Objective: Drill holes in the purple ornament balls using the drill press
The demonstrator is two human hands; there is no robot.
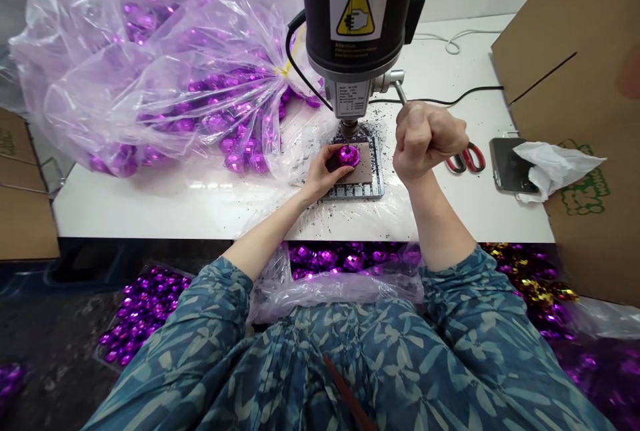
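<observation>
A shiny purple ball ornament (pixel 349 157) rests on a small brown board on the metal base (pixel 377 181) of a bench drill press (pixel 363 37). My left hand (pixel 325 169) grips the ornament between thumb and fingers, directly beneath the drill's chuck (pixel 349 128). Whether the drill's tip touches the ornament I cannot tell. Closed in a fist, my right hand (pixel 425 137) holds the drill press lever (pixel 400 91) to the right of the machine. Dark shavings lie scattered around the base.
A clear plastic bag (pixel 165 84) of purple ornaments lies at the left. Scissors (pixel 466 159), a phone (pixel 513 164) and crumpled tissue (pixel 553 167) are at the right, beside a cardboard box (pixel 590 84). Below the table edge are more purple ornaments (pixel 350 259).
</observation>
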